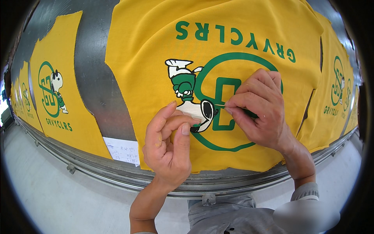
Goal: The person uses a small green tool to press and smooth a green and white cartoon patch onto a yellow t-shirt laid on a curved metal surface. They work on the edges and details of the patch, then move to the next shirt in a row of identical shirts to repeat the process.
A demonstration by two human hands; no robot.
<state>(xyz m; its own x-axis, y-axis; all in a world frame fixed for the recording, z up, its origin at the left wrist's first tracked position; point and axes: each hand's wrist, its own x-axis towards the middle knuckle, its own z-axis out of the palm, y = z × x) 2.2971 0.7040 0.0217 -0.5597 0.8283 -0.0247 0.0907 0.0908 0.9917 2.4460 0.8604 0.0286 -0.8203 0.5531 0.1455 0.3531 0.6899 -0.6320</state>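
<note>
A yellow cut fabric panel lies flat in front of me, printed with green lettering, a green ring emblem and a black, white and green cartoon dog, all upside down from my side. My right hand pinches a thin pale stick between thumb and forefinger; its tip points at the dog's black ear. Beside the dog's head, my left hand is held with bent fingers and the thumb apart. A green patch shows by its fingertips; whether it is ink or print, I cannot tell.
Similar yellow printed panels lie to the left and right on a long dark table. A handwritten paper sits partly under the middle panel. Metal rails run along the near edge.
</note>
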